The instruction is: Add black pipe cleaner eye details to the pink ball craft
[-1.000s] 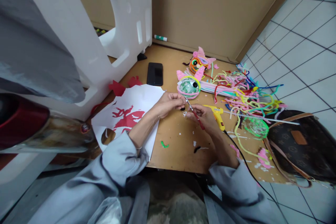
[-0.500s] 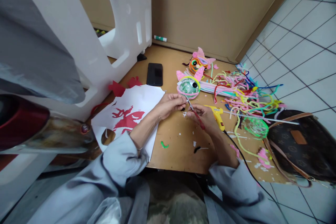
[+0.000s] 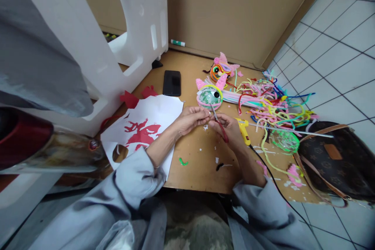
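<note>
My right hand is closed around a pair of scissors with red handles, their blades pointing up and away from me. Close beside the blades, my left hand pinches something tiny and pale that I cannot make out between thumb and fingers. Just beyond both hands lies a craft animal head, a clear and green ball with yellow and pink edging, pink ears and one googly eye. Behind it sits a second head in orange and pink. Small white scraps lie under my hands.
A yellow glue gun with a black cord lies right of my right hand. Further right are tangled pipe cleaners and a brown handbag. White paper with red cut-outs, a phone and a white plastic frame are leftward.
The scissors have shifted slightly, with their blades now pointing more upward past my left fingertips. My hands stay close together. The view has moved very slightly.
</note>
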Tool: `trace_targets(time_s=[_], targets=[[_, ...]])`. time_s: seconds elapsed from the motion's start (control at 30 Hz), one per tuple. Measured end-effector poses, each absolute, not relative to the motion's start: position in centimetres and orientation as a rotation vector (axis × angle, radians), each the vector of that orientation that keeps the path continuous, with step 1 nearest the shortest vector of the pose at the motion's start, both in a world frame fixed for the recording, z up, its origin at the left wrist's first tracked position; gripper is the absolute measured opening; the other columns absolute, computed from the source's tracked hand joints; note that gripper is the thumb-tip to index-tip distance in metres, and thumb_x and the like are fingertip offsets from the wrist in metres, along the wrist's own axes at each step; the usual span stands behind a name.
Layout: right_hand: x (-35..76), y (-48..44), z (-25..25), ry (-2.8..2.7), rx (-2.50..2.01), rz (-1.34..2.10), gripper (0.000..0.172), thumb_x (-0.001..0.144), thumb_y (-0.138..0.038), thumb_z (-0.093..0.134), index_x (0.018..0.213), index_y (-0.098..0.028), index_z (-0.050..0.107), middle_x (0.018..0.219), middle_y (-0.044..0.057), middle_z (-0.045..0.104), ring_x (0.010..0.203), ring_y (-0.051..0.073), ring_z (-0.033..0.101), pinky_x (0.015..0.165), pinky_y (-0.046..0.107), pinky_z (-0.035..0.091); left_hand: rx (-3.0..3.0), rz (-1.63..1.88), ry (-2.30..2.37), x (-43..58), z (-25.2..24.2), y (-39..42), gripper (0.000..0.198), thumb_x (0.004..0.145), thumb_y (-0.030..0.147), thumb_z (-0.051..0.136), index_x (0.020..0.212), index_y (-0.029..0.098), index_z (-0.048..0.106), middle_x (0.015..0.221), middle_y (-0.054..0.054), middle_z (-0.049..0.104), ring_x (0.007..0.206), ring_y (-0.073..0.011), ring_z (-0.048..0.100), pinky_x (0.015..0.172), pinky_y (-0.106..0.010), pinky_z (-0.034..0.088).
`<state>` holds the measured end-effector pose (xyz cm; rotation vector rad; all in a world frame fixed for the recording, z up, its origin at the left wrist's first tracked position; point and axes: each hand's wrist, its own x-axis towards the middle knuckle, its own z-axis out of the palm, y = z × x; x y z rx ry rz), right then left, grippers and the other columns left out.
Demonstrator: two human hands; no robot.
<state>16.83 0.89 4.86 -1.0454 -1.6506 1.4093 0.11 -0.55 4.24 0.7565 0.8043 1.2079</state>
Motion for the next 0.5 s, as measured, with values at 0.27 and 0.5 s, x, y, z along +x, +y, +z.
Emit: trace_targets(time_s=[0.27,0.5], targets=[[16.92,1.49,4.58,-1.526,-1.028,1.112,0.045,0.061,-0.041,0.078,0.094,-0.021,0.056,0.070,-0.001,0.064,0.063,0.013,0.059,0.067,0.029,0.051,1.220,1.196,1.003,0.33,3.82,-0.64,0.029,0.072,0.039,0.071,0.070,0.011,0.063,0.063,0.000,0.058,0.058,-0.0082,0.049,0.061,-0.023,0.038],[16.96,1.52,3.95,-1.607,-1.035,1.078,0.047,0.061,-0.043,0.078,0.095,-0.019,0.057,0.071,-0.001,0.064,0.064,0.013,0.061,0.068,0.029,0.052,1.554,1.120,1.239,0.63,3.74,-1.02,0.017,0.080,0.027,0.057,0.072,0.014,0.064,0.064,0.000,0.058,0.059,-0.0103,0.046,0.058,-0.022,0.034]])
